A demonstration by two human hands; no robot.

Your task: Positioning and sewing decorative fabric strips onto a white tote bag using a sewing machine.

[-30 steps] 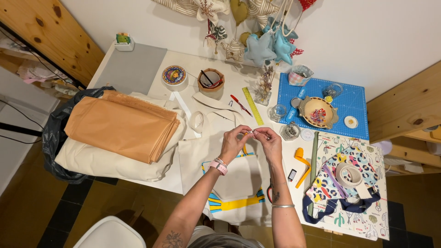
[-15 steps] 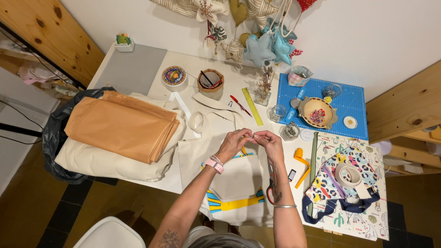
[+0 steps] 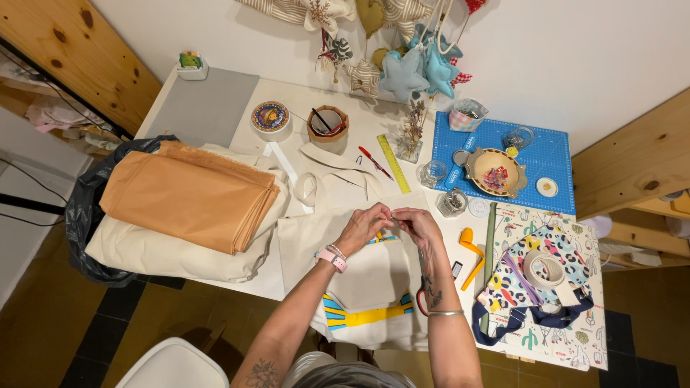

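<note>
Left hand [image 3: 366,228] and right hand [image 3: 415,224] meet fingertip to fingertip over the cream cloth piece [image 3: 366,276]; the fingers pinch together on something too small to make out, at the upper edge of that cloth; whether thread or pin sits between them cannot be told. The cream cloth piece, with blue and yellow striped bands, lies on the white table [image 3: 237,147] and hangs over its near edge; red-handled scissors [image 3: 420,302] rest on it just beside the right forearm.

Left of the cloth piece: a folded orange fabric stack [image 3: 187,194] atop a cream fabric pile [image 3: 165,251]; a black plastic bag [image 3: 83,215] hangs beyond that. Right of the cloth piece: an orange tool [image 3: 471,248]; a leopard-print bag [image 3: 535,276] carrying a roll of cream tape [image 3: 548,267].

Beyond the cloth piece: a wooden cup [image 3: 327,123] holding dark tools; a round patterned tin [image 3: 270,116], closed; a yellow ruler [image 3: 393,163]; a red pen [image 3: 374,162]; a glass jar [image 3: 452,202] with small metal bits inside. On the blue cutting mat [image 3: 550,162]: a yellow dish [image 3: 494,172] containing small red and pink clips; a fabric pot [image 3: 467,113]; an empty-looking clear glass [image 3: 519,136].
</note>
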